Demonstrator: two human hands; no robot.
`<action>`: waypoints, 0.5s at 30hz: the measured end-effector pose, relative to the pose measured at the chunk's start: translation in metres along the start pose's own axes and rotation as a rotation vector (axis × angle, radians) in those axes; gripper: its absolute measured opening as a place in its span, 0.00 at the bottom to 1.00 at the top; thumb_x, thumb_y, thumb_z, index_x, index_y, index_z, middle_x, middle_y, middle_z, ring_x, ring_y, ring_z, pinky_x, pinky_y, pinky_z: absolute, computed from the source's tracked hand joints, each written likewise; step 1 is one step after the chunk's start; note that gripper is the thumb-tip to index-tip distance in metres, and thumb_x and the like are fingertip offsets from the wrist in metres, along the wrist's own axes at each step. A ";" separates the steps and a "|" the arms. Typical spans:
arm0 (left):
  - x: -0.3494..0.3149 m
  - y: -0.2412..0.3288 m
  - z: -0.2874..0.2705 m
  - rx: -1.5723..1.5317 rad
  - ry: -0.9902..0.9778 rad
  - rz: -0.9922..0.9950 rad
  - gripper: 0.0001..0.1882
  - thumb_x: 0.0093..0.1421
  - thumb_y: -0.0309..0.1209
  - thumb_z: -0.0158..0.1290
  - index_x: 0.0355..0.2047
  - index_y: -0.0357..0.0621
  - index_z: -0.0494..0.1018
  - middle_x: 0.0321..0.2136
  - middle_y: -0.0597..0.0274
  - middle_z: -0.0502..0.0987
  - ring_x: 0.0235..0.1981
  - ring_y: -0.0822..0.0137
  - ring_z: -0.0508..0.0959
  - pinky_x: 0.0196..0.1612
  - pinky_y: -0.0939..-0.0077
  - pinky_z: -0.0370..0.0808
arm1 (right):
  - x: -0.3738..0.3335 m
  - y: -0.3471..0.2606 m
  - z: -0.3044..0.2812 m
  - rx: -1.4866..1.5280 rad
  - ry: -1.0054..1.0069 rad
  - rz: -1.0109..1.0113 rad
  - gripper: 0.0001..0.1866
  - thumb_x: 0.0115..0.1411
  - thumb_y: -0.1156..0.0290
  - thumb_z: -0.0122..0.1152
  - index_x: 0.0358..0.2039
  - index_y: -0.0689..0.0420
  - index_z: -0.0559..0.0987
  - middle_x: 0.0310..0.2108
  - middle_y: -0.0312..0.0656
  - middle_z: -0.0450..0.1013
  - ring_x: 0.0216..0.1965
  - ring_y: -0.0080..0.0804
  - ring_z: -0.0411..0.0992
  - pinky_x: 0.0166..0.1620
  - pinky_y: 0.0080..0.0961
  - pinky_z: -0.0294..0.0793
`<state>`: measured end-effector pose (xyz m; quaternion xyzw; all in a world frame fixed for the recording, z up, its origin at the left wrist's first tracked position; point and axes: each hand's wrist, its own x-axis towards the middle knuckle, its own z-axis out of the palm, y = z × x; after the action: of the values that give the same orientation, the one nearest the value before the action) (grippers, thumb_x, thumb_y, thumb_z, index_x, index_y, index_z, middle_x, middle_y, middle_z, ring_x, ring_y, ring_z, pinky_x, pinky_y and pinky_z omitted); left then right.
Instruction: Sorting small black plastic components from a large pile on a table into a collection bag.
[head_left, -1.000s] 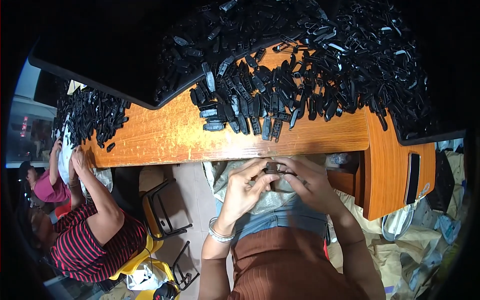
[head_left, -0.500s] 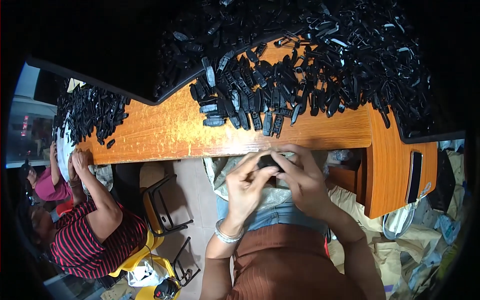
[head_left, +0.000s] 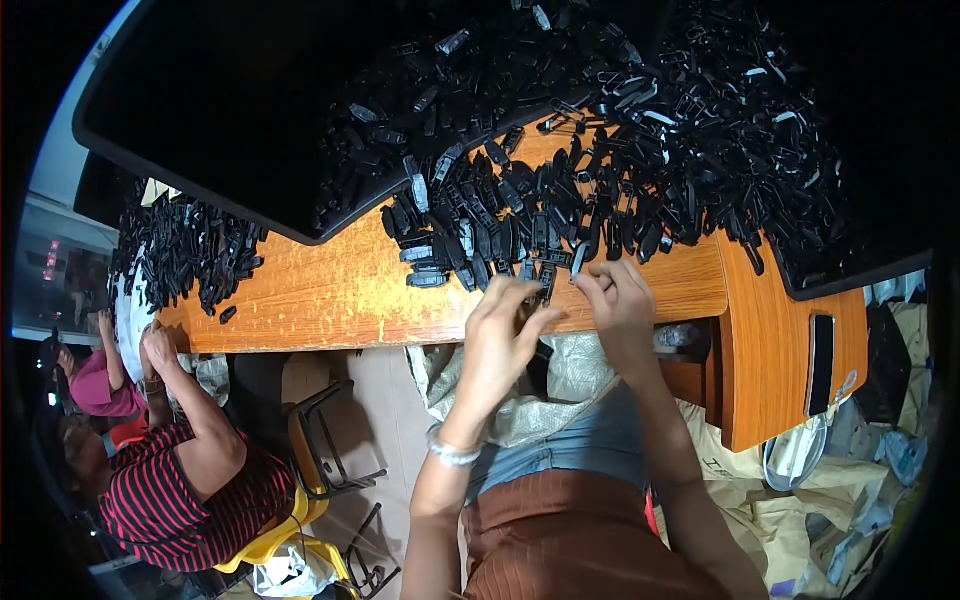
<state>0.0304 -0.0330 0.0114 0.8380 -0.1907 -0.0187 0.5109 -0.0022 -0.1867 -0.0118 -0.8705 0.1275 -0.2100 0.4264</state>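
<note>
My left hand (head_left: 498,335) is over the table's front edge beside the nearest black plastic parts (head_left: 428,279). Its fingers are curved, with the thumb standing apart from them; I make out nothing held between them. My right hand (head_left: 625,312) is just right of it, thumb and forefinger pinched together at the tip of a greyish slim part (head_left: 579,258). Whether anything small sits in that pinch is hidden. Below both hands a pale woven sack (head_left: 575,385) lies open over my lap, and a dark shape (head_left: 540,368) shows at its mouth.
The orange wooden table (head_left: 330,290) carries a large heap of black parts, spilling from dark trays (head_left: 310,238). A black flat device (head_left: 821,365) lies at the right. At left sits a person in a striped top (head_left: 190,490), near another pile (head_left: 200,250) and a chair (head_left: 325,440).
My hands have drawn apart and moved forward to the table edge. The small black piece between them earlier is no longer seen there. The view has shifted slightly.
</note>
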 end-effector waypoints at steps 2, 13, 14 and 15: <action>0.011 0.000 0.018 0.416 0.045 0.137 0.10 0.48 0.27 0.59 0.29 0.34 0.73 0.28 0.54 0.70 0.23 0.58 0.74 0.24 0.67 0.69 | 0.005 -0.002 0.012 -0.025 0.069 -0.019 0.10 0.53 0.68 0.60 0.25 0.63 0.74 0.25 0.45 0.68 0.25 0.45 0.69 0.28 0.35 0.66; -0.020 -0.011 0.014 -0.333 0.007 -0.093 0.11 0.53 0.20 0.55 0.37 0.32 0.70 0.22 0.59 0.74 0.18 0.77 0.72 0.20 0.85 0.66 | -0.009 -0.016 -0.018 0.876 -0.152 0.275 0.18 0.54 0.82 0.54 0.46 0.68 0.68 0.36 0.43 0.69 0.31 0.21 0.71 0.34 0.20 0.72; -0.023 -0.013 0.013 -0.334 0.006 -0.094 0.11 0.53 0.20 0.55 0.37 0.32 0.70 0.22 0.59 0.74 0.18 0.77 0.72 0.20 0.85 0.66 | -0.011 -0.022 -0.023 1.005 -0.212 0.223 0.21 0.55 0.83 0.51 0.50 0.68 0.65 0.37 0.44 0.69 0.32 0.23 0.72 0.36 0.21 0.74; -0.026 -0.014 0.010 -0.359 -0.019 -0.046 0.14 0.53 0.19 0.55 0.41 0.31 0.70 0.23 0.59 0.75 0.19 0.77 0.73 0.21 0.86 0.67 | -0.012 -0.024 -0.025 1.084 -0.266 0.147 0.19 0.57 0.83 0.47 0.51 0.67 0.66 0.38 0.43 0.69 0.34 0.25 0.71 0.37 0.23 0.73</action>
<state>0.0086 -0.0274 -0.0098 0.7374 -0.1700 -0.0723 0.6497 -0.0234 -0.1848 0.0180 -0.5345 0.0068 -0.1035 0.8388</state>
